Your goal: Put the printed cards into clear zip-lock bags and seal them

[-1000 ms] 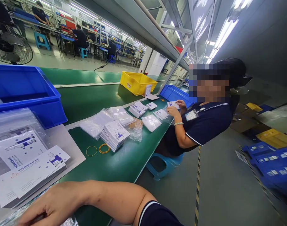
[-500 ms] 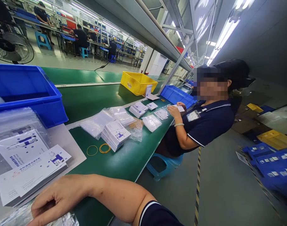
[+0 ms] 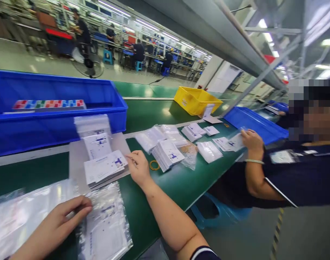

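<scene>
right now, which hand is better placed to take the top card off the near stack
Probably the right hand: it is at the right edge of the near stack, while the left hand is farther off, by the shiny bag.

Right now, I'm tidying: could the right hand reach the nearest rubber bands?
Probably yes: the rubber bands lie beside the right hand, nothing visible between; whether it holds anything is unclear.

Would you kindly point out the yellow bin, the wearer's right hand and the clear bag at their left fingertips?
Yellow bin (image 3: 191, 106), head view: outer wall.
Wearer's right hand (image 3: 140, 169), head view: the back.
Clear bag (image 3: 107, 224), head view: upper face, middle.
</scene>
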### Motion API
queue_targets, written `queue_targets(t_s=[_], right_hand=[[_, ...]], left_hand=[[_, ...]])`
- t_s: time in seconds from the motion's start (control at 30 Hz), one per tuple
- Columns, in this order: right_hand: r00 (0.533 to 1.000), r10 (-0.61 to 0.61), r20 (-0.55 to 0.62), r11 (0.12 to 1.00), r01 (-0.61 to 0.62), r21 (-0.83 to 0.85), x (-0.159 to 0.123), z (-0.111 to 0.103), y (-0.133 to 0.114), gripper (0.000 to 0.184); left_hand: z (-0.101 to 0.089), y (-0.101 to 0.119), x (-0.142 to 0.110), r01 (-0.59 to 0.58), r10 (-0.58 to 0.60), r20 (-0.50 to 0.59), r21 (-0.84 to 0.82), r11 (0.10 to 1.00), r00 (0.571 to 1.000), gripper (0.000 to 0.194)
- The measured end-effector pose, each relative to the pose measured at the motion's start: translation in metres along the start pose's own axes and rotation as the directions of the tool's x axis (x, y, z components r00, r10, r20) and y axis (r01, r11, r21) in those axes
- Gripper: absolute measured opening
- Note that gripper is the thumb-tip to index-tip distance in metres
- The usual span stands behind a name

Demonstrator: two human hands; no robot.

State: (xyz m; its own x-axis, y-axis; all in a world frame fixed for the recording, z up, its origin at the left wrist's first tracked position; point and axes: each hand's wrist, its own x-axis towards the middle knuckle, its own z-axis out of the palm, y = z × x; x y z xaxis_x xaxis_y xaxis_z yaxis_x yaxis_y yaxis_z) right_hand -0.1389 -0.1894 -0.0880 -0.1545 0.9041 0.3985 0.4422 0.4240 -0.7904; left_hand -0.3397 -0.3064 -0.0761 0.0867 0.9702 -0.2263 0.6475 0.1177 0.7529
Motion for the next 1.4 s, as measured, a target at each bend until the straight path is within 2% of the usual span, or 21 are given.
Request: queue_targets(t_s=[0.1, 0.2, 0.27, 0.33, 0.4, 0.47, 0.53, 0.6, 0.7, 0.8, 0.9, 0.97, 1.0, 1.03, 1.07, 1.13, 1.2, 1.3, 1.4], right_hand=[[0.995, 0.03, 0.097, 0.996, -0.022, -0.085, -0.002, 0.009, 0.003, 0.026], [0.969, 0.124, 0.214, 0.98, -0.086, -0.178, -0.005, 0.018, 0.002, 0.045], [0.958, 0.198, 0.208, 0.973, -0.166, -0.161, -0.003, 0.022, 0.004, 0.047], [0.953, 0.265, 0.147, 0.964, -0.261, -0.042, 0.001, 0.024, 0.009, 0.04], [0.939, 0.329, 0.1, 0.922, -0.342, 0.181, 0.005, 0.023, 0.012, 0.033], [0.92, 0.378, 0.108, 0.821, -0.387, 0.419, 0.008, 0.02, 0.013, 0.027], [0.907, 0.386, 0.168, 0.715, -0.409, 0.567, 0.008, 0.015, 0.009, 0.025], [0.9, 0.351, 0.26, 0.671, -0.435, 0.601, 0.006, 0.009, 0.003, 0.024], [0.872, 0.268, 0.409, 0.699, -0.468, 0.54, 0.001, 0.003, -0.004, 0.024], [0.79, 0.139, 0.597, 0.794, -0.449, 0.41, -0.004, 0.0, -0.011, 0.017], [0.621, -0.088, 0.779, 0.914, -0.261, 0.311, -0.007, 0.0, -0.018, 0.015], [0.507, -0.171, 0.844, 0.943, -0.162, 0.289, -0.01, 0.001, -0.021, 0.014], [0.472, -0.176, 0.864, 0.947, -0.158, 0.279, -0.011, 0.001, -0.022, 0.014], [0.458, -0.161, 0.874, 0.948, -0.176, 0.267, -0.012, 0.002, -0.023, 0.014], [0.461, -0.136, 0.877, 0.944, -0.209, 0.256, -0.013, 0.003, -0.023, 0.014], [0.502, -0.077, 0.862, 0.922, -0.292, 0.252, -0.014, 0.004, -0.023, 0.012], [0.552, -0.029, 0.834, 0.894, -0.359, 0.269, -0.015, 0.006, -0.022, 0.015], [0.592, 0.009, 0.806, 0.858, -0.419, 0.297, -0.017, 0.008, -0.023, 0.031], [0.584, 0.059, 0.809, 0.84, -0.467, 0.276, -0.018, 0.01, -0.024, 0.022]], left_hand=[[0.0, 0.011, -0.001, -0.022, 0.03, 0.083, -0.096, 0.995, 0.996, 0.033], [0.002, 0.013, 0.0, -0.037, 0.047, 0.065, -0.136, 0.99, 0.997, 0.029], [0.004, 0.01, 0.001, -0.046, 0.056, 0.062, -0.155, 0.987, 0.996, 0.026], [0.006, 0.007, 0.002, -0.048, 0.058, 0.057, -0.165, 0.985, 0.997, 0.024], [0.008, 0.006, 0.003, -0.056, 0.063, 0.041, -0.168, 0.984, 0.997, 0.022], [0.009, 0.006, 0.004, -0.081, 0.085, 0.021, -0.162, 0.984, 0.996, 0.021], [0.009, 0.007, 0.005, -0.11, 0.112, 0.007, -0.158, 0.981, 0.994, 0.021], [0.009, 0.008, 0.006, -0.117, 0.118, -0.007, -0.18, 0.977, 0.993, 0.021], [0.01, 0.009, 0.006, -0.101, 0.095, -0.034, -0.267, 0.958, 0.995, 0.02], [0.014, 0.01, 0.006, -0.1, 0.083, -0.063, -0.341, 0.935, 0.995, 0.02], [0.02, 0.011, 0.006, -0.147, 0.084, -0.178, -0.38, 0.913, 0.98, 0.02], [0.023, 0.011, 0.007, -0.149, 0.047, -0.245, -0.417, 0.897, 0.968, 0.021], [0.024, 0.011, 0.007, -0.127, 0.011, -0.248, -0.457, 0.881, 0.969, 0.02], [0.024, 0.011, 0.007, -0.09, -0.03, -0.222, -0.512, 0.854, 0.974, 0.019], [0.023, 0.011, 0.007, -0.046, -0.067, -0.174, -0.574, 0.818, 0.982, 0.023], [0.021, 0.011, 0.007, 0.051, -0.117, -0.054, -0.676, 0.735, 0.992, 0.037], [0.019, 0.011, 0.007, 0.113, -0.144, 0.017, -0.71, 0.695, 0.989, 0.033], [0.018, 0.013, 0.007, 0.11, -0.175, -0.022, -0.698, 0.708, 0.984, 0.024], [0.018, 0.015, 0.007, 0.069, -0.176, -0.087, -0.687, 0.723, 0.98, 0.021]])
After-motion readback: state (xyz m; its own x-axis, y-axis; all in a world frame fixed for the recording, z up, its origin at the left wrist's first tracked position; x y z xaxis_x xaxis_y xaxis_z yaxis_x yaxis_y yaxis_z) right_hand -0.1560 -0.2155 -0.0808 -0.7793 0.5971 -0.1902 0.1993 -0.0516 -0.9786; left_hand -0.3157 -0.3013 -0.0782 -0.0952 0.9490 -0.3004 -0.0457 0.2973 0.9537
